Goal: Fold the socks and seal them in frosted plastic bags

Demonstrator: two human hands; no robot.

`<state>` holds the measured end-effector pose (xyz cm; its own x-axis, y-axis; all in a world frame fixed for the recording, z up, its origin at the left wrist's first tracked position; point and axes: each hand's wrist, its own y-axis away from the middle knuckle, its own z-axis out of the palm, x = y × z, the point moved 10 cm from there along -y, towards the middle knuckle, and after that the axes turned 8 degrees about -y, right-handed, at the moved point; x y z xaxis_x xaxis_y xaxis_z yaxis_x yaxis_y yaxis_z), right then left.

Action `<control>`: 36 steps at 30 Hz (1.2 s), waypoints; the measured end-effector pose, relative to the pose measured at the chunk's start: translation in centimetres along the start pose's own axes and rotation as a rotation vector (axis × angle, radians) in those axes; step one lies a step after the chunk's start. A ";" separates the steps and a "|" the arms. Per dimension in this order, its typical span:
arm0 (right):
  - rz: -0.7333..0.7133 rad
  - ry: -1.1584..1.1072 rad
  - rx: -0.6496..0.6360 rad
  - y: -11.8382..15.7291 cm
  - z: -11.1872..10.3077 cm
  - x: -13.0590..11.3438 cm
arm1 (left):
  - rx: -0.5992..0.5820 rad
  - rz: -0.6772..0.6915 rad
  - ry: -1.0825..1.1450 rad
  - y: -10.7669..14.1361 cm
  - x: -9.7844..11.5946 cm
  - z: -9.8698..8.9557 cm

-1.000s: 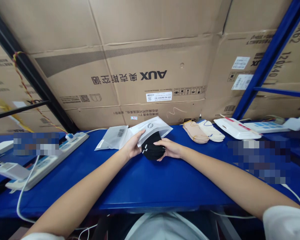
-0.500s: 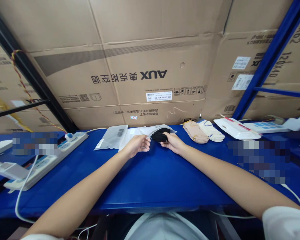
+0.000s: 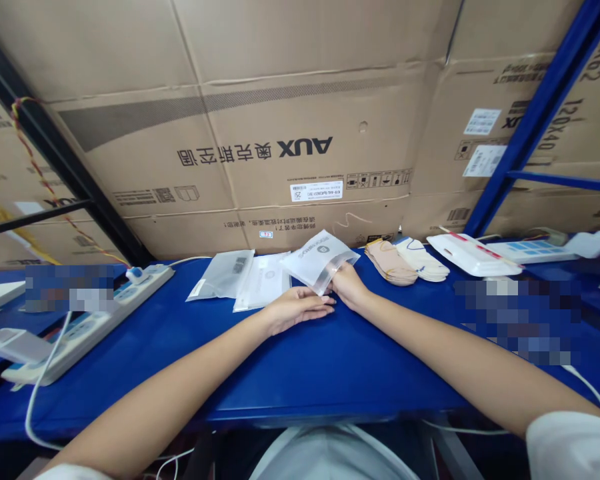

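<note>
A frosted plastic zip bag (image 3: 319,259) with a round logo is held up tilted above the blue table. My right hand (image 3: 349,285) grips it at the lower right edge, its fingertips partly covered by the bag. No black bundle shows; the bag's front and my hand hide whatever lies behind or inside. Just below the bag's near corner, my left hand (image 3: 299,311) is open, fingers stretched towards the right hand. Left of it lie a white packed bag (image 3: 263,283) and a greyish frosted bag (image 3: 221,275).
Pink-beige socks (image 3: 391,262) and white socks (image 3: 424,260) lie right of my hands. Beyond them is a white tray (image 3: 473,255) with a red-and-white stick. A power strip (image 3: 100,320) with cables runs along the left. Cardboard (image 3: 260,107) stands behind the blue table (image 3: 330,373).
The bag has turned its printed front towards me, and the black bundle has gone out of sight. My left hand has let go of the bag edge and moved right and down.
</note>
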<state>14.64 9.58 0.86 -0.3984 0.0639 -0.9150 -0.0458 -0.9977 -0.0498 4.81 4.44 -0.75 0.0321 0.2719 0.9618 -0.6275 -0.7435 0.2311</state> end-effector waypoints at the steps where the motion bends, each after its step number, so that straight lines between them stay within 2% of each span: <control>1: 0.002 -0.024 -0.019 0.0 0.2 -0.3 | -0.031 0.019 0.089 0.1 0.6 -0.1; 3: -0.025 -0.045 -0.078 0.0 0.7 -1.3 | -0.072 0.100 0.285 0.4 2.3 -0.8; 5: -0.062 -0.027 -0.157 -0.1 1.1 -2.2 | -0.063 0.202 0.432 0.8 4.3 -2.4; 8: -0.070 0.066 -0.288 -0.1 1.5 -2.5 | -0.007 0.279 0.467 1.3 6.1 -4.9; 12: 0.050 0.239 -0.454 0.4 2.2 -1.2 | 0.001 0.097 0.341 0.9 4.8 -5.7; 14: 0.080 0.284 -0.505 0.8 2.7 -0.9 | 0.070 0.056 0.239 0.6 3.9 -5.7; 17: -0.006 0.281 -0.552 1.3 3.6 -1.2 | 0.222 0.093 0.066 0.5 3.2 -5.3; 21: -0.066 0.215 -0.532 1.1 3.7 -1.0 | 0.304 0.221 0.016 0.7 3.2 -4.2; 24: -0.021 0.261 -0.605 1.4 3.9 -0.5 | 0.294 0.204 0.040 0.6 3.0 -4.5; 28: 0.160 0.314 -0.749 2.9 4.5 0.2 | 0.312 0.197 0.043 0.9 3.7 -5.5; 31: 0.206 0.191 -0.717 3.1 4.8 0.0 | 0.342 0.224 0.009 1.3 4.3 -5.5; 36: 0.069 0.109 -0.576 2.3 4.6 -0.9 | 0.345 0.228 -0.018 1.3 4.3 -4.9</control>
<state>10.71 7.37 3.41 -0.2848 0.0262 -0.9582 0.4941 -0.8526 -0.1702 0.36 7.67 2.98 -0.0619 0.0682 0.9958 -0.3226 -0.9455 0.0447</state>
